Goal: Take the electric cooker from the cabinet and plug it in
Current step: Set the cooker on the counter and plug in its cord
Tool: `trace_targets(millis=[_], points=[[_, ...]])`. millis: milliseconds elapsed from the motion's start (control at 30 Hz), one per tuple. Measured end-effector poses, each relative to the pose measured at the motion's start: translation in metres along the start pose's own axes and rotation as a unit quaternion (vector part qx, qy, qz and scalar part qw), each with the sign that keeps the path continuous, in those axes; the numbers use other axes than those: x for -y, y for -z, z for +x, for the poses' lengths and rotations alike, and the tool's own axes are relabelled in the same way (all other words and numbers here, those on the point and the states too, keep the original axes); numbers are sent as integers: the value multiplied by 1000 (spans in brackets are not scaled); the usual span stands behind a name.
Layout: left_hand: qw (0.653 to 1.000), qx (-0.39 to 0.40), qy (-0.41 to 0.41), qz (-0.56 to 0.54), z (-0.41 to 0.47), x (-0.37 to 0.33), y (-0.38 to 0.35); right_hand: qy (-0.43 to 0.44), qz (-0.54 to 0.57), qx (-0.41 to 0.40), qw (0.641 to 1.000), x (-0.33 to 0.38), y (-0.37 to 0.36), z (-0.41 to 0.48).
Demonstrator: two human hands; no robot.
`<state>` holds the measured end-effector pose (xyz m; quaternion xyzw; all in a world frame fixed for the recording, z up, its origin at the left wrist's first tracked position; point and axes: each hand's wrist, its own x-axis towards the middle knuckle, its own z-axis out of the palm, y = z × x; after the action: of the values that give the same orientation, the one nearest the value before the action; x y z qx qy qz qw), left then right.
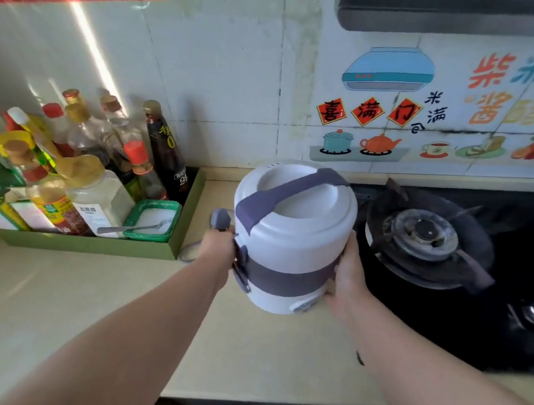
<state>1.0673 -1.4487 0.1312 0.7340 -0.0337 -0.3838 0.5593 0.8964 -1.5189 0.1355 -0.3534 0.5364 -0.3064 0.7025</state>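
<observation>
Over counter (270, 359), left hand (217, 247) fingers round plug (220, 219), right hand (349, 277) clasping cooker (293, 227)

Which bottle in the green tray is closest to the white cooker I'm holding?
The tall dark bottle with the gold cap, in the back right corner of the tray; the others stand farther left of the cooker.

Home kitchen. Evidence: beige counter (71, 294) against white tiled wall (231, 58); black hob (431, 320) with gas burner (425, 234); range hood (459, 19) above it; green tray (79, 245) crowded with sauce and oil bottles (165, 152); tub (146, 237) of white granules with spoon (137, 228); wall stickers (380, 143) of pots and a teapot.
</observation>
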Motion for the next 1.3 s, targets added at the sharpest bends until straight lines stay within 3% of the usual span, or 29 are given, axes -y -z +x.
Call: trace_targets(millis=[433,567,733,900,1133,1300], points=[[999,-4,-32,-24,32,-18,9,-10,-71,-48,996,-5,-2,-10],[994,-42,-97,4,23,-34,16,44,-82,-75,993,14,-5,-10],[982,-41,-179,-51,-9,-78,25,145,-92,-87,981,46,-16,-21],[968,-14,-244,-56,-45,-127,30,253,-196,-50,946,68,-33,-36],[942,-27,-334,-1,-75,-149,31,320,-424,21,847,86,-49,-59],[932,30,-358,58,-93,-160,26,319,-436,54,840,98,-59,-66]])
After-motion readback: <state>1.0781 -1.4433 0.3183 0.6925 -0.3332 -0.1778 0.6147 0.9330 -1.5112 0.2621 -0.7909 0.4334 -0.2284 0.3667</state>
